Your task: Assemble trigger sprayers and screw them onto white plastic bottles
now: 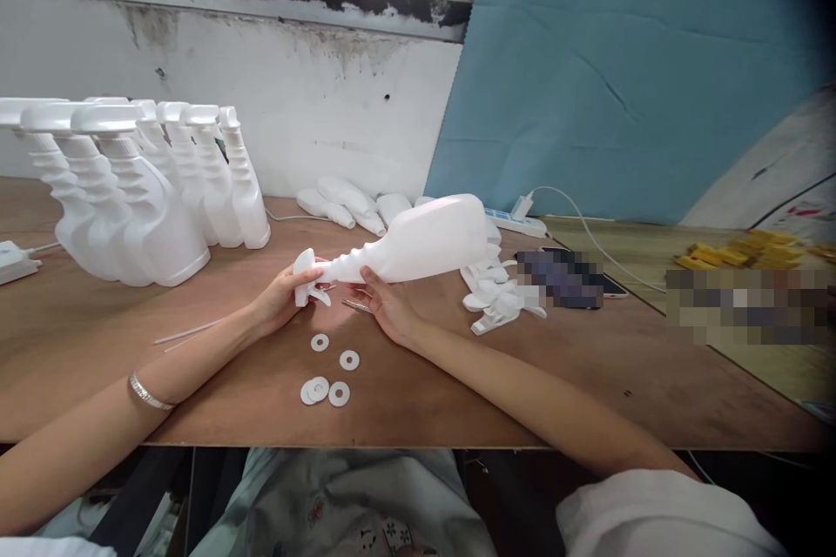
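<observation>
A white spray bottle [431, 239] lies nearly level in the air above the table, its base pointing right. My left hand [282, 300] is closed around the trigger sprayer head [304, 277] at the bottle's neck. With thumb on top and fingers beneath, my right hand [385, 306] grips the bottle's ribbed neck part. A pair of metal tweezers [356, 306] shows by the right fingers; whether they are held or lying there I cannot tell. Several white ring washers [349, 360] lie on the table below my hands.
Several spray bottles with heads [157, 209] stand at the left. Bottles without heads [346, 196] lie at the back. Loose trigger heads [500, 296] are piled right, beside phones [568, 278] and a power strip [515, 222]. Thin tubes [186, 333] lie near my left forearm.
</observation>
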Demonstrator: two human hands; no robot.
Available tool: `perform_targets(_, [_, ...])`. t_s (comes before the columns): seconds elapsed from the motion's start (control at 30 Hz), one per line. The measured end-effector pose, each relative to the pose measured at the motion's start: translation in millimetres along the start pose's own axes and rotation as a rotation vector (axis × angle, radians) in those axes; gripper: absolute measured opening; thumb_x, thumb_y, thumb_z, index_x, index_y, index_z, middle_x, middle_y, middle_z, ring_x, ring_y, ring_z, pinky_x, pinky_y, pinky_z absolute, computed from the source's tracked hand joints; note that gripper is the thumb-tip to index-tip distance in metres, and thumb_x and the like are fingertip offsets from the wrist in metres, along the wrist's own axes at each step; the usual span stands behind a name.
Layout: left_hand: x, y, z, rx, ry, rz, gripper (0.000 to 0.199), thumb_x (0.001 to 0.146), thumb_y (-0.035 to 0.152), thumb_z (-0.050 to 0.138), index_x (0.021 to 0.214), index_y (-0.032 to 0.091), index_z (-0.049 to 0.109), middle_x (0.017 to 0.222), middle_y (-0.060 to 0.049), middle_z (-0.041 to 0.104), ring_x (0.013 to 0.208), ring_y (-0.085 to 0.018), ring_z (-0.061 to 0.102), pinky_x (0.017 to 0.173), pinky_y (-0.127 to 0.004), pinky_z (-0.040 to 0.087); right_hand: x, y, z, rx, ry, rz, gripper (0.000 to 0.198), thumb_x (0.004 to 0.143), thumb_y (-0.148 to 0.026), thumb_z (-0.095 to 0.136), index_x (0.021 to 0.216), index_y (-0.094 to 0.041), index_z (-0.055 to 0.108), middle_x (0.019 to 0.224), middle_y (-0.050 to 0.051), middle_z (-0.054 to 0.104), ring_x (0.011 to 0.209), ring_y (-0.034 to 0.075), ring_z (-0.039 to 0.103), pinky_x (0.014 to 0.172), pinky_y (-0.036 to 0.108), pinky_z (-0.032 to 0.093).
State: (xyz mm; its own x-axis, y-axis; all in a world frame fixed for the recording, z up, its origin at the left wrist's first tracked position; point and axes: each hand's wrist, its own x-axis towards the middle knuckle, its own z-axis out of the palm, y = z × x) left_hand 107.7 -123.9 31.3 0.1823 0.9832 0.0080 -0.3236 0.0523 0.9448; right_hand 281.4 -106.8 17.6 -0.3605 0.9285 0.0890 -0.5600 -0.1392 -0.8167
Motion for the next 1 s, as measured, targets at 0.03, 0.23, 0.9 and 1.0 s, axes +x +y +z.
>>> perform_targets(0.03, [0, 0, 0, 0.010, 0.010, -0.002, 0.029, 0.068, 0.029, 0.067, 0.091, 0.014, 0.060, 0.079, -0.005, 0.061, 0.069, -0.014, 0.056, 0.059, -0.022, 0.045, 0, 0, 0, -0.001, 0.001, 0.000, 0.030, 0.062, -0.031, 0.074, 0.088, -0.019, 0.064, 0.087, 0.001, 0.067, 0.074, 0.011, 0.059, 0.075, 0.027, 0.047])
perform_targets(0.23, [-8, 4, 7, 0.125, 0.022, -0.016, 0.029, 0.058, 0.021, 0.075, 0.082, 0.015, 0.061, 0.070, -0.002, 0.062, 0.066, -0.013, 0.056, 0.056, -0.021, 0.043, 1, 0, 0, 0.019, 0.021, -0.001, 0.029, 0.062, -0.032, 0.074, 0.084, -0.018, 0.063, 0.078, -0.001, 0.064, 0.067, 0.010, 0.057, 0.067, 0.024, 0.048])
perform_targets(0.9, [-3, 6, 4, 0.266, 0.291, 0.103, 0.050, 0.056, 0.037, 0.075, 0.092, 0.018, 0.046, 0.075, 0.001, 0.054, 0.055, -0.011, 0.053, 0.048, -0.022, 0.044, -7, 3, 12, 0.063, 0.047, 0.091, 0.020, 0.065, -0.026, 0.070, 0.080, -0.015, 0.062, 0.077, 0.002, 0.068, 0.068, 0.012, 0.063, 0.068, 0.024, 0.051])
perform_targets(1.0, [-5, 8, 3, 0.388, 0.267, 0.130, 0.058, 0.050, 0.036, 0.078, 0.096, 0.019, 0.046, 0.083, 0.000, 0.056, 0.060, -0.012, 0.055, 0.054, -0.025, 0.046, -10, 4, 16, 0.096, 0.139, 0.152, 0.022, 0.068, -0.029, 0.068, 0.084, -0.015, 0.062, 0.080, 0.003, 0.068, 0.067, 0.012, 0.063, 0.066, 0.023, 0.053])
